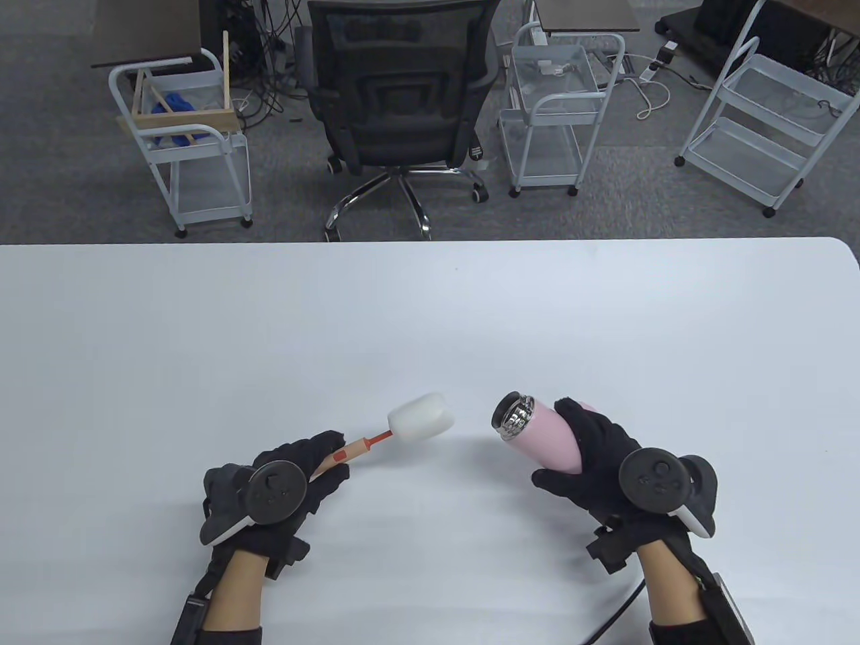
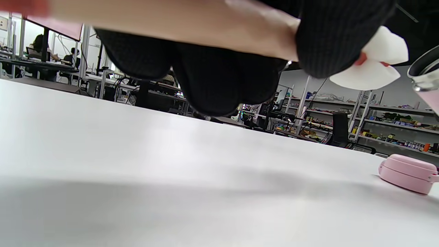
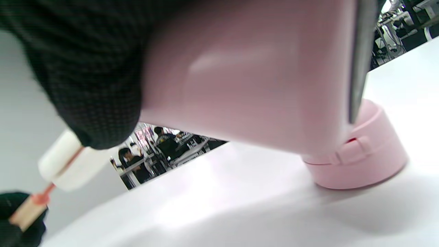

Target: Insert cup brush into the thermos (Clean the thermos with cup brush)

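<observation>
My left hand [image 1: 316, 470] grips the wooden handle of the cup brush [image 1: 349, 451]. Its white sponge head [image 1: 421, 418] points right, toward the thermos, and is held above the table. My right hand [image 1: 598, 443] grips the pink thermos [image 1: 547, 443] tilted, with its open steel mouth [image 1: 514, 411] facing the sponge across a small gap. In the left wrist view my fingers [image 2: 205, 79] hold the handle [image 2: 171, 20], with the sponge [image 2: 370, 65] beside the thermos rim [image 2: 425, 73]. The right wrist view shows the thermos body [image 3: 257, 75] and the sponge [image 3: 65, 161].
The thermos's pink lid [image 3: 356, 161] stands on the white table [image 1: 430, 322] just behind my right hand, and also shows in the left wrist view [image 2: 408, 173]. An office chair [image 1: 396, 101] and wire carts [image 1: 188, 134] stand beyond the far edge.
</observation>
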Action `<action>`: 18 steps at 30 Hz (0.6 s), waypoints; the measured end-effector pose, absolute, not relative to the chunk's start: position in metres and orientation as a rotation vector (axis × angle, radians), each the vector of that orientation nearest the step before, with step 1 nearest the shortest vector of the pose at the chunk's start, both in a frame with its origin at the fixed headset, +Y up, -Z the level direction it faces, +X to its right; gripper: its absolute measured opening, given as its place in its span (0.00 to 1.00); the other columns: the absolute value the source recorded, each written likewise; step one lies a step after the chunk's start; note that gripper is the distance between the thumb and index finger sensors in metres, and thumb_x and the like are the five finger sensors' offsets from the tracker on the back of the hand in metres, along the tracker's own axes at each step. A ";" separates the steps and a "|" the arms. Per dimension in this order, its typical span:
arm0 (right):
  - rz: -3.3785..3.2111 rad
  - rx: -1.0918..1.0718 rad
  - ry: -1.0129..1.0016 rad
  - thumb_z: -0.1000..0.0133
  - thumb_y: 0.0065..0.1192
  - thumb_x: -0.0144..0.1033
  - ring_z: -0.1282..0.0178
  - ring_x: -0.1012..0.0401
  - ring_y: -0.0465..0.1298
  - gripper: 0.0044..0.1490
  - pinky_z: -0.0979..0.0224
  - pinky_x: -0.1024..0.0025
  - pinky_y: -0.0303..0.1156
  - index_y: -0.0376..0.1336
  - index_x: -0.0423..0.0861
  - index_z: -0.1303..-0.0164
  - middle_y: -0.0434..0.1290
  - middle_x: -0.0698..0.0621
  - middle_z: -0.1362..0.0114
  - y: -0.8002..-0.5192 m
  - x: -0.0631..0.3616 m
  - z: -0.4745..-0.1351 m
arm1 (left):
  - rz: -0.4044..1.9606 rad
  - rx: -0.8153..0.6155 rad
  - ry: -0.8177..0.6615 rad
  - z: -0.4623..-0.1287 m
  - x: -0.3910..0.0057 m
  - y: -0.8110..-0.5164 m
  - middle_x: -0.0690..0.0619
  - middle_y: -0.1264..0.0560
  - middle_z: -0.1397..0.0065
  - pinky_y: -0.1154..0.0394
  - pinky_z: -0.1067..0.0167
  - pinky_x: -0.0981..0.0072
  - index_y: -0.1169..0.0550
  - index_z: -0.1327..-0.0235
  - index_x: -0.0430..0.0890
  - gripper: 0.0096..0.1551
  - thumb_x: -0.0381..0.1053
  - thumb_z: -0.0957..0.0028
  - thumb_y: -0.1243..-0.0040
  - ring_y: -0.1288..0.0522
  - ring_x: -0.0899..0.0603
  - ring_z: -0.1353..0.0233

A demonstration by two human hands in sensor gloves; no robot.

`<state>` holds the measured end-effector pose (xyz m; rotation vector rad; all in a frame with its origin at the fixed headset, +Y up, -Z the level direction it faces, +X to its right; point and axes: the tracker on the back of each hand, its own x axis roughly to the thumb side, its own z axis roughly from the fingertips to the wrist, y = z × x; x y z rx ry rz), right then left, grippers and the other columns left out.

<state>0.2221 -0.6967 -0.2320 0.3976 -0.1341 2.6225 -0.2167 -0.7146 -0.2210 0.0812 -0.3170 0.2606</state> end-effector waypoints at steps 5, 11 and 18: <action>2.748 0.474 -0.043 0.54 0.72 0.68 0.17 0.40 0.59 0.57 0.24 0.38 0.62 0.49 0.57 0.21 0.55 0.46 0.16 -0.697 0.212 -0.230 | 0.181 0.100 -0.360 -0.219 -0.215 -0.712 0.56 0.15 0.36 0.22 0.35 0.42 0.25 0.27 0.60 0.28 0.64 0.39 0.33 0.13 0.49 0.40; 2.865 0.545 0.047 0.55 0.72 0.68 0.17 0.40 0.59 0.57 0.23 0.38 0.63 0.50 0.58 0.21 0.55 0.47 0.16 -0.701 0.196 -0.227 | 0.159 0.107 -0.400 -0.218 -0.213 -0.712 0.57 0.15 0.36 0.21 0.36 0.44 0.23 0.29 0.61 0.27 0.64 0.41 0.32 0.12 0.51 0.43; 2.919 0.643 0.053 0.55 0.72 0.69 0.17 0.41 0.59 0.57 0.23 0.39 0.63 0.50 0.58 0.21 0.55 0.47 0.16 -0.704 0.181 -0.222 | 0.109 0.093 -0.460 -0.215 -0.203 -0.711 0.58 0.14 0.37 0.20 0.37 0.45 0.22 0.31 0.61 0.27 0.64 0.43 0.30 0.12 0.51 0.44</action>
